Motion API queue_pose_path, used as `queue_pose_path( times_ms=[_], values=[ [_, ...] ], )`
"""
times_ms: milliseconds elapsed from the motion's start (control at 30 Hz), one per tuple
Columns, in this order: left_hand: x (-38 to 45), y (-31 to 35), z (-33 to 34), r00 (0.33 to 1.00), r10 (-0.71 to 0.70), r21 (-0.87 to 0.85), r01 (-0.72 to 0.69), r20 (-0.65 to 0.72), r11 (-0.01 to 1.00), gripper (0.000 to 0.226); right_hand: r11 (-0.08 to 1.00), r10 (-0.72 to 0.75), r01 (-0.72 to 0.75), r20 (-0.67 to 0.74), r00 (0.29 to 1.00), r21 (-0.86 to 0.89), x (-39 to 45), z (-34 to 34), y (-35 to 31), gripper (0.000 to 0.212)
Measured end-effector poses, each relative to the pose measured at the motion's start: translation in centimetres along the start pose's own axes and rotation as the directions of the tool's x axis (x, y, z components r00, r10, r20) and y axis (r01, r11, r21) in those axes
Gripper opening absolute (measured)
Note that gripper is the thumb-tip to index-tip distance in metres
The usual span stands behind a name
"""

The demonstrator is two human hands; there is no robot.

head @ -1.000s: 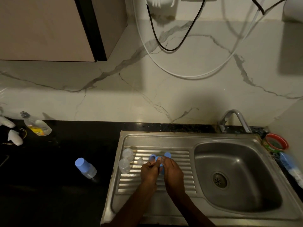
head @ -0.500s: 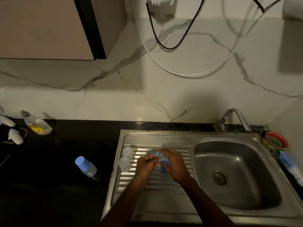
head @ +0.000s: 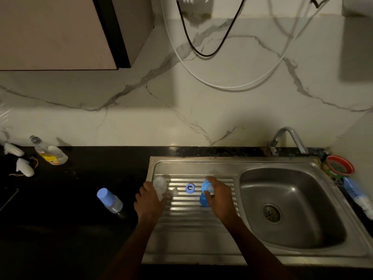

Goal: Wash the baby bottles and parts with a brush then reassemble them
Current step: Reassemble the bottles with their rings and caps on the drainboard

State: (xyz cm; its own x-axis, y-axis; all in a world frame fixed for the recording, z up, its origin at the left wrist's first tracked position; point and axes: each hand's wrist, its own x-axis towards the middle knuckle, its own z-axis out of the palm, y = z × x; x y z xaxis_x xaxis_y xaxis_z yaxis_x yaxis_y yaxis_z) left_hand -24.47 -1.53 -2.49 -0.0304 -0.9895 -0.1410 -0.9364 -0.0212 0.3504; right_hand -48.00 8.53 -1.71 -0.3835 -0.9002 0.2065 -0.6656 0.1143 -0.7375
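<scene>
On the ribbed steel drainboard (head: 193, 209), a clear, rounded plastic bottle (head: 159, 185) is gripped by the left hand (head: 149, 201), while a blue plastic collar (head: 205, 186) is pinched by the right hand (head: 220, 197). Between them a small blue ring (head: 190, 188) lies flat. A blue-capped bottle (head: 110, 200) rests tilted on the black counter (head: 60, 209).

Blue cap (head: 105, 195) on clear bottle (head: 115, 206), black counter (head: 70, 199). Steel-grey ribbed drainboard (head: 193, 215). Light-blue ring (head: 190, 188); darker blue part (head: 203, 200) by right hand (head: 220, 198). Clear bottle, maybe frosted (head: 159, 185), at left hand (head: 148, 201). White marble wall, grey veins (head: 201, 110). Red-green rimmed bowl (head: 340, 165). Yellow label on soap bottle (head: 50, 154).
</scene>
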Motion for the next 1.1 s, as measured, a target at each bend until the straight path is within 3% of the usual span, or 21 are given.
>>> queue_pose_path(
  times_ms=[67,133,233,333,400,467,533,567,600,633,667,700,733,800,867,933,967,1033,1067,1100],
  values=[
    [0.0,-0.8,0.2,0.997,0.022,-0.044,-0.019,0.076,0.999,0.074,1.0,0.021,-0.021,0.003,1.0,0.016,-0.3,0.0,0.0,0.037],
    [-0.3,-1.6,0.2,0.997,0.032,-0.051,-0.028,0.068,0.998,0.066,0.998,0.06,-0.06,-0.003,0.998,0.033,-0.7,-0.1,0.1,0.035],
    [-1.7,-1.5,-0.3,0.989,0.135,-0.087,-0.129,0.062,0.988,0.071,0.995,0.102,-0.102,-0.031,0.994,0.005,-1.2,-0.7,0.2,0.039],
    [-2.0,1.3,-3.7,0.967,0.253,-0.237,-0.242,0.019,0.941,0.068,0.999,0.021,-0.02,-0.018,1.0,0.048,-0.1,-2.2,-1.6,0.035],
    [-1.5,4.4,-7.3,0.938,0.335,-0.298,-0.346,-0.089,0.89,0.063,0.996,-0.093,0.093,-0.11,0.99,0.0,1.8,-4.5,-4.4,0.035],
    [-1.3,7.6,-11.3,0.851,0.443,-0.347,-0.52,-0.281,0.78,0.058,0.974,-0.227,0.216,-0.315,0.921,-0.07,3.7,-7.5,-8.1,0.037],
    [-1.8,10.0,-13.5,0.724,0.488,-0.408,-0.683,-0.487,0.606,0.055,0.931,-0.355,0.344,-0.521,0.776,-0.122,4.5,-9.4,-10.6,0.039],
    [-2.1,10.6,-13.7,0.668,0.498,-0.398,-0.737,-0.553,0.547,0.054,0.91,-0.404,0.379,-0.551,0.73,-0.166,4.5,-9.4,-10.8,0.04],
    [-2.1,10.5,-12.9,0.654,0.519,-0.388,-0.751,-0.551,0.534,0.053,0.903,-0.429,0.37,-0.511,0.745,-0.218,4.3,-8.7,-9.9,0.04],
    [-2.0,10.2,-11.5,0.694,0.551,-0.394,-0.719,-0.464,0.573,0.051,0.914,-0.399,0.324,-0.406,0.822,-0.244,3.8,-7.7,-8.3,0.039],
    [-1.7,9.6,-9.8,0.769,0.574,-0.372,-0.639,-0.283,0.673,0.05,0.949,-0.278,0.229,-0.23,0.933,-0.217,3.2,-6.4,-6.2,0.035],
    [-1.7,8.8,-8.1,0.829,0.557,-0.275,-0.549,-0.055,0.789,0.05,0.983,-0.089,0.081,-0.045,0.995,-0.163,2.5,-5.5,-4.6,0.028],
    [-1.7,8.2,-6.6,0.864,0.493,-0.159,-0.475,0.103,0.865,0.052,0.987,0.082,-0.067,0.103,0.991,-0.143,1.8,-4.9,-2.9,0.02],
    [-1.6,7.6,-5.2,0.901,0.405,-0.148,-0.384,0.158,0.911,0.054,0.965,0.226,-0.196,0.172,0.959,-0.174,1.3,-4.7,-1.2,0.009],
    [-1.0,8.5,-5.9,0.898,0.44,-0.282,-0.419,0.01,0.863,0.056,0.983,0.17,-0.163,0.086,0.982,-0.086,2.4,-5.9,-2.4,0.013],
    [-0.8,9.8,-8.5,0.857,0.475,-0.341,-0.515,-0.2,0.787,0.056,1.0,-0.029,0.029,-0.08,0.996,-0.011,3.9,-8.1,-5.8,0.023],
    [-0.9,10.5,-9.8,0.814,0.484,-0.363,-0.578,-0.322,0.731,0.055,0.988,-0.157,0.155,-0.228,0.961,-0.029,4.7,-9.4,-7.8,0.029],
    [-1.7,11.3,-11.8,0.724,0.423,-0.426,-0.673,-0.545,0.605,0.054,0.928,-0.358,0.359,-0.501,0.788,-0.097,5.2,-11.3,-10.7,0.033],
    [-2.2,11.4,-12.2,0.699,0.408,-0.442,-0.7,-0.588,0.561,0.054,0.906,-0.409,0.396,-0.547,0.73,-0.149,5.1,-11.6,-10.8,0.035],
    [-2.5,11.2,-11.9,0.705,0.429,-0.45,-0.699,-0.566,0.556,0.053,0.9,-0.434,0.386,-0.508,0.744,-0.203,4.7,-11.2,-9.9,0.036]
  ],
)
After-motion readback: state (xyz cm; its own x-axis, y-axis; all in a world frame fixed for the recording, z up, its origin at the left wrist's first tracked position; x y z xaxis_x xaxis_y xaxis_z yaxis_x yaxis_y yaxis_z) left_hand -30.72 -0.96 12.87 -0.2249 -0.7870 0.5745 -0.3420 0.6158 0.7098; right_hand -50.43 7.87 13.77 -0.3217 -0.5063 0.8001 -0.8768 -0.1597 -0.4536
